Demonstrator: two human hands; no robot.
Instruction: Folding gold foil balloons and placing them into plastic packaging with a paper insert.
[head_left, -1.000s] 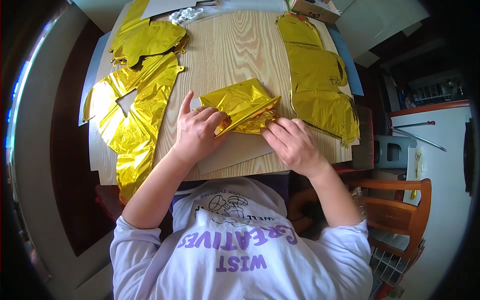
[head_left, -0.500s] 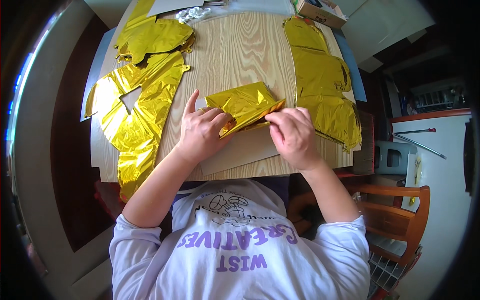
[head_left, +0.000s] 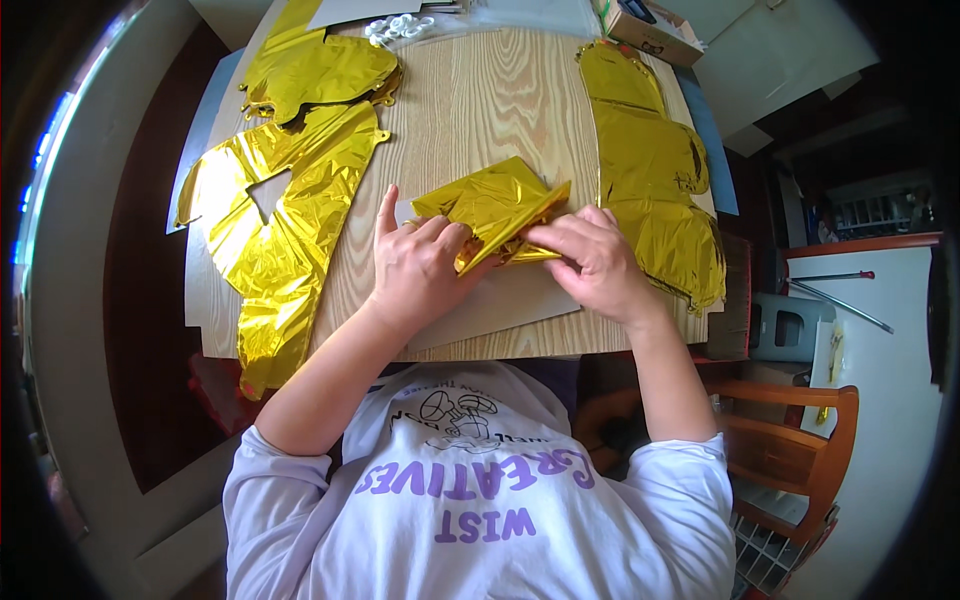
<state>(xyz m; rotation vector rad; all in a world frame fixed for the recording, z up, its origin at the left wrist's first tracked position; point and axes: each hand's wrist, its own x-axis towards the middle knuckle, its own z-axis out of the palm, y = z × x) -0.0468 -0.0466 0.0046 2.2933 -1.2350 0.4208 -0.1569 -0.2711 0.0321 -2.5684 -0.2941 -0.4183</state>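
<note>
A gold foil balloon (head_left: 490, 195), flat and partly folded, lies in front of me over a pale grey card (head_left: 510, 305). My left hand (head_left: 425, 255) grips its near left edge, thumb beneath the foil and index finger sticking out. At its right end, my right hand (head_left: 592, 262) pinches the raised near flap. The fold between the hands stands up, crinkled and tilted. More flat gold foil balloons lie to either side: one with a diamond-shaped hole (head_left: 290, 235) near my left forearm, and a stack (head_left: 650, 165) beyond my right hand.
Another gold balloon pile (head_left: 315, 75) lies at the far left. White ring-like pieces (head_left: 398, 28) and clear plastic sheets (head_left: 510, 15) are at the back of the wooden table (head_left: 480, 90). A cardboard box (head_left: 655, 32) stands back right, a wooden chair (head_left: 790, 450) at lower right.
My right hand has pushed inward under the flap, and the fold's right end now stands higher and more crumpled. The left hand keeps its grip, its thumb reaching further under the foil.
</note>
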